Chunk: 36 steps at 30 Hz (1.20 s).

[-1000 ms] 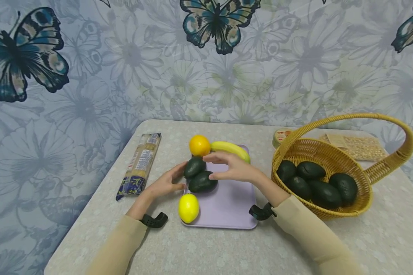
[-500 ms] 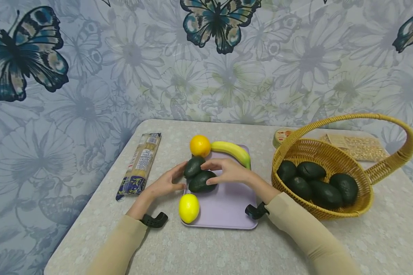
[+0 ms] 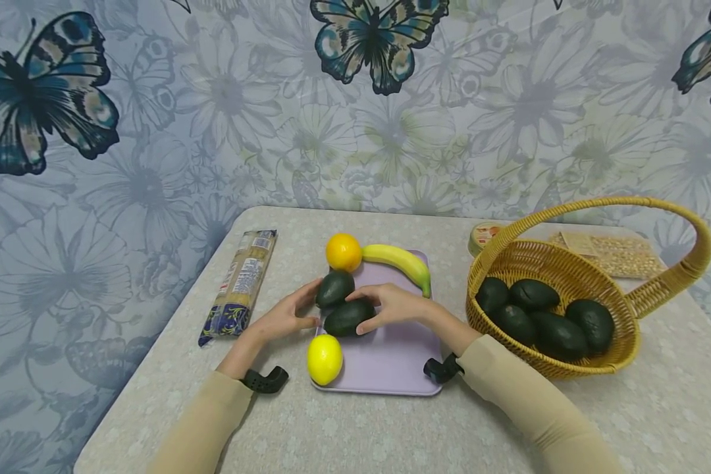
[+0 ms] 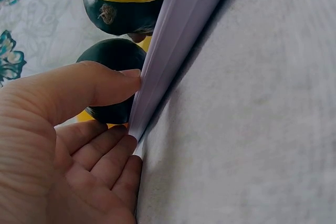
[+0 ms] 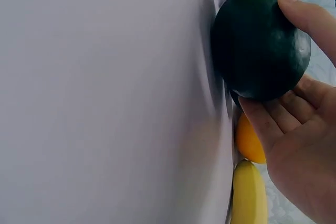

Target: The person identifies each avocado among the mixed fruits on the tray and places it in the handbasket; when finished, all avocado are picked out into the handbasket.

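Two dark green avocados lie side by side at the left edge of a lilac tray (image 3: 391, 368). My right hand (image 3: 394, 306) holds the nearer avocado (image 3: 345, 318) between thumb and fingers; the right wrist view shows that avocado (image 5: 260, 40) close up, thumb on one side, fingers on the other. The farther avocado (image 3: 334, 288) is beside the fingers of my left hand (image 3: 281, 316). In the left wrist view my left thumb (image 4: 100, 82) reaches to the tray's rim, the fingers relaxed. A lemon (image 3: 324, 359) lies at the tray's near left corner, an orange (image 3: 343, 251) and a banana (image 3: 398, 261) at its far side.
A wicker basket (image 3: 533, 250) with a tall handle stands on the right, several avocados inside. Behind it are a round tin (image 3: 483, 234) and a bag of dry kernels (image 3: 625, 255). A long pasta packet (image 3: 243, 283) lies on the left of the table (image 3: 355, 434).
My right hand has come down and toward me onto the nearer avocado and now holds it. The left hand stays in place.
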{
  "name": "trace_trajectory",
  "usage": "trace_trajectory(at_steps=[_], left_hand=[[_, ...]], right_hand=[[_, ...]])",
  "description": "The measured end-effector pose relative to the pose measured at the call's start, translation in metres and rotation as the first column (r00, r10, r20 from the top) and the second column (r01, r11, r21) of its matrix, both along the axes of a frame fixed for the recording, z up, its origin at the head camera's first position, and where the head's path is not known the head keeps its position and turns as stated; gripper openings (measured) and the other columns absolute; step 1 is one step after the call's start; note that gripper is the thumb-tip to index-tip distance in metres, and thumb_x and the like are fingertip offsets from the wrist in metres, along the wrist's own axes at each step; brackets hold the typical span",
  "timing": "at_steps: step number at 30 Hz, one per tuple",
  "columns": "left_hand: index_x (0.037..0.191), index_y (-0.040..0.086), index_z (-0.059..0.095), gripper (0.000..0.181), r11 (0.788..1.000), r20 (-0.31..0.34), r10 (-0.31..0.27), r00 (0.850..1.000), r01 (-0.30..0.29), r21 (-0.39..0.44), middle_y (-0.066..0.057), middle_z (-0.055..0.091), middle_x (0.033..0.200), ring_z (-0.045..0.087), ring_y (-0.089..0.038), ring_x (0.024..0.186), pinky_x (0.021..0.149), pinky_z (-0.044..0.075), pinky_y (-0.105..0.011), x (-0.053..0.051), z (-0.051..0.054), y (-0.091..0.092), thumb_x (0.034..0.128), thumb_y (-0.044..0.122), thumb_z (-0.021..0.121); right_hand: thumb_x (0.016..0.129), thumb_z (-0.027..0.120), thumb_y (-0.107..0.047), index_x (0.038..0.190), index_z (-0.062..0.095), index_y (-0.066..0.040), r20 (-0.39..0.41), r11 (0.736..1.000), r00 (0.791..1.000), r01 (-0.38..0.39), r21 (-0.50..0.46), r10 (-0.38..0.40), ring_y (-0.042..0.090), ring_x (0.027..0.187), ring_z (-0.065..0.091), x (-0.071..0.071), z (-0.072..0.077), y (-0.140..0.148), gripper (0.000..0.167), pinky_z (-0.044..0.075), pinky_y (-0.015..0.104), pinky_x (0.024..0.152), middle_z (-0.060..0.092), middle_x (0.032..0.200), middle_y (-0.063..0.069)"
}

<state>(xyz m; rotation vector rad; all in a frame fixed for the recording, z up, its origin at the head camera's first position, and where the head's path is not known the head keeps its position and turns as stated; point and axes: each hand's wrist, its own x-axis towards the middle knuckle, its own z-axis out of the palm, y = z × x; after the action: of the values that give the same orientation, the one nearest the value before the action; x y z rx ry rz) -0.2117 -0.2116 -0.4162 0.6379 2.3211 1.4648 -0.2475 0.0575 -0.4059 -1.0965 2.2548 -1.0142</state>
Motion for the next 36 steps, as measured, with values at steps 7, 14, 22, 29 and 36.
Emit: trace_trajectory(at_steps=[7,14,22,29,36], left_hand=[[0.148,-0.002,0.019,0.080,1.000,-0.018,-0.002,1.000,0.002,0.014,-0.022,0.021,0.151,0.022,-0.040,0.137,0.112,0.017,-0.052,-0.003,-0.004,0.000,0.0830,-0.003,0.065],[0.150,0.004,0.020,0.082,0.999,-0.042,0.029,0.999,-0.029,-0.017,-0.016,0.021,0.153,0.023,-0.036,0.138,0.113,0.017,-0.050,-0.011,-0.021,-0.003,0.0827,-0.001,0.066],[0.147,-0.005,0.020,0.079,1.000,-0.044,0.005,0.999,-0.005,-0.004,-0.024,0.023,0.150,0.025,-0.041,0.135,0.111,0.020,-0.051,-0.001,-0.001,0.000,0.0822,-0.004,0.065],[0.150,0.002,0.019,0.082,0.999,-0.031,0.027,0.999,-0.028,-0.026,-0.020,0.020,0.153,0.023,-0.039,0.137,0.112,0.018,-0.050,-0.009,-0.020,-0.005,0.0830,0.001,0.067],[0.150,0.009,0.022,0.083,1.000,-0.057,0.026,0.998,-0.027,-0.011,-0.014,0.023,0.153,0.025,-0.034,0.137,0.112,0.019,-0.048,-0.015,-0.033,-0.008,0.0822,0.008,0.070]], right_hand=[[0.077,0.078,-0.031,0.128,0.056,-0.013,-0.052,1.000,0.998,-0.023,0.008,0.023,0.013,0.115,0.052,0.005,0.005,0.003,0.058,0.043,0.030,0.099,0.057,0.127,-0.003],[0.077,0.076,-0.032,0.127,0.057,-0.016,-0.141,0.999,0.990,-0.029,-0.019,0.026,0.012,0.114,0.051,0.016,0.028,0.014,0.056,0.043,0.033,0.099,0.057,0.126,-0.005],[0.076,0.077,-0.032,0.127,0.056,-0.017,-0.242,0.994,0.970,-0.056,-0.091,0.032,0.009,0.115,0.049,0.031,0.070,0.036,0.058,0.044,0.039,0.097,0.056,0.126,-0.010],[0.077,0.077,-0.034,0.131,0.053,-0.024,-0.274,0.997,0.961,-0.039,-0.062,0.021,0.013,0.124,0.043,0.048,0.104,0.063,0.060,0.041,0.043,0.100,0.052,0.132,-0.010],[0.077,0.077,-0.036,0.130,0.053,-0.026,-0.335,1.000,0.942,-0.001,-0.010,-0.002,0.018,0.127,0.043,0.059,0.124,0.098,0.060,0.040,0.046,0.101,0.052,0.131,-0.010]])
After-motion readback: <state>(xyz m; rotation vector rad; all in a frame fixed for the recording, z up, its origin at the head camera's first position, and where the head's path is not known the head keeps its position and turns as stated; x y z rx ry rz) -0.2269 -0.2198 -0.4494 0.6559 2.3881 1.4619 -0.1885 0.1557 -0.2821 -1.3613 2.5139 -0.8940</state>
